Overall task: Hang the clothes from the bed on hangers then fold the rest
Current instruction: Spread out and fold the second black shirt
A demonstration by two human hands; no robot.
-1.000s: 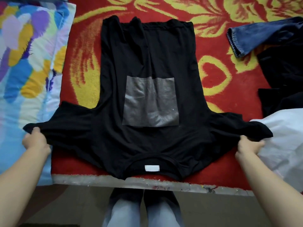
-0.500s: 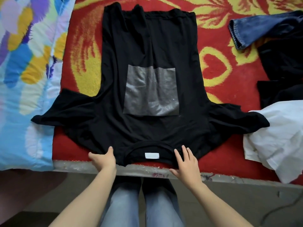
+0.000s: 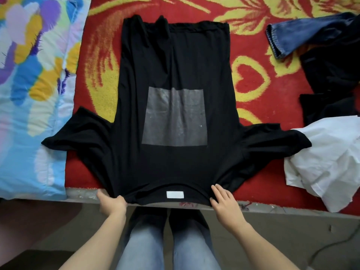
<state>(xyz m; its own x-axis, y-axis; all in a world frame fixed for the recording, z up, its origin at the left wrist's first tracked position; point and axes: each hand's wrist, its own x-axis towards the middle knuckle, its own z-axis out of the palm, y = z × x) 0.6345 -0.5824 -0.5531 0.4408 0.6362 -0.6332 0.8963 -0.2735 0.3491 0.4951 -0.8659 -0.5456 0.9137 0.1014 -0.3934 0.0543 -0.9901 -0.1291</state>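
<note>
A black T-shirt [image 3: 175, 168] with a grey square print lies spread flat on the red and yellow bed cover [image 3: 253, 78], collar toward me, sleeves out to both sides. My left hand [image 3: 112, 203] grips the shoulder edge left of the collar at the bed's near edge. My right hand [image 3: 224, 199] rests on the shoulder right of the collar, fingers apart and flat on the cloth. A white label shows inside the collar between my hands.
A colourful pillow [image 3: 33, 90] lies at the left. At the right are blue jeans [image 3: 296, 38], a heap of dark clothes [image 3: 331, 80] and a white garment [image 3: 327, 162] under the shirt's right sleeve. My legs stand below the bed edge.
My hands let go of the sleeve tips and came in to the shoulders beside the collar. The left hand has since closed on the shirt's edge.
</note>
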